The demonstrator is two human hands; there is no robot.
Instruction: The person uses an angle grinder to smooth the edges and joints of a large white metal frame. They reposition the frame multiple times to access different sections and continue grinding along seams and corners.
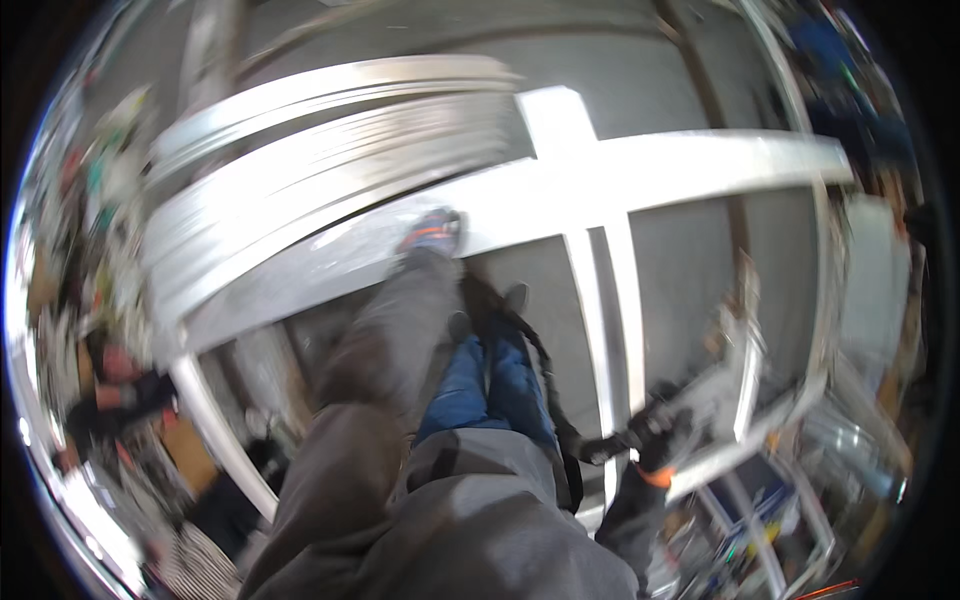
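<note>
My left hand (433,232), in a dark glove with an orange band, touches a long bright white bar (380,235) that crosses in front of me. Its fingers are smeared by motion. Low on the right, my right hand (655,440), also gloved with an orange band, is closed around something dark that I cannot make out. A dark piece (602,447) juts left from that hand, beside a black strap or cable (545,375). Blurred, pale grey material (715,400) lies just beyond the right hand.
Several long white strips (330,150) lie stacked behind the bar at left. White uprights (620,310) run from the bar toward me, with grey floor (690,290) between them. Mixed clutter (110,370) lines the left side. A metal frame with bins (760,500) stands at lower right.
</note>
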